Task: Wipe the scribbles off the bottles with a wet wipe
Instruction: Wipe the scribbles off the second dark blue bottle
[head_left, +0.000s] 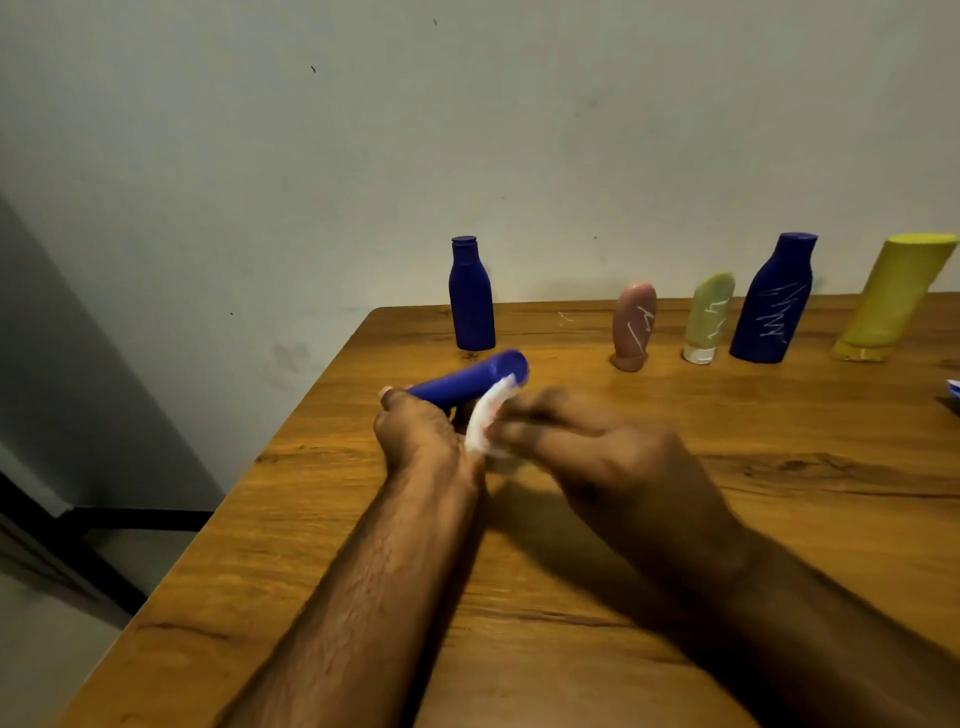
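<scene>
While your two arms are reaching out over the wooden bench (779, 519), your left hand (421, 431) is gripping a blue bottle (467, 384) and holding it tipped on its side above the bench. Your right hand (613, 467) is pinching a white wet wipe (483, 421) and pressing it against the bottle, close to its far end. The right hand is looking blurry. Farther back, more bottles are standing in a row by the wall (467, 130). A small dark blue bottle (471, 296) is standing on the left. Next are a pink tube (634, 327), a green tube (709, 317) and a big dark blue bottle (774, 301), all showing white scribbles. A yellow bottle (891, 296) is standing at the far right.
</scene>
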